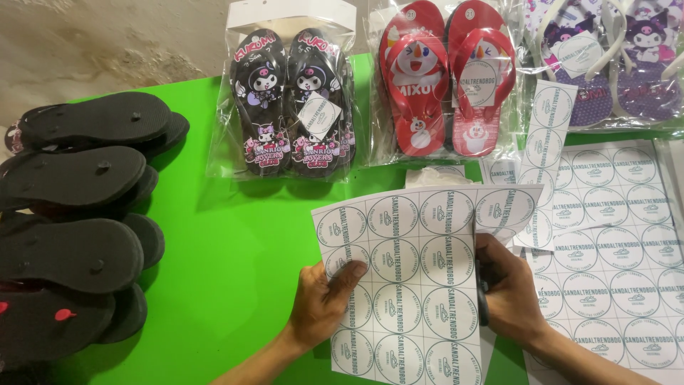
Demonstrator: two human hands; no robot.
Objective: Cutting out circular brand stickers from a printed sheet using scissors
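Note:
My left hand (324,303) grips a white sheet of round printed labels (410,278) by its left side, thumb on top. My right hand (511,292) is closed around a dark pair of scissors (482,305), mostly hidden behind the sheet's right edge. A vertical split runs up the sheet beside that hand, so a strip of labels (506,207) at the top right stands apart. The sheet hovers over the green table (235,249).
Three clear bags of flip-flops lie along the far edge: a black pair (292,100), a red pair (445,78) and a purple-and-white pair (605,57). Stacks of black sandals (71,228) lie sole up at the left. More label sheets (613,242) cover the right.

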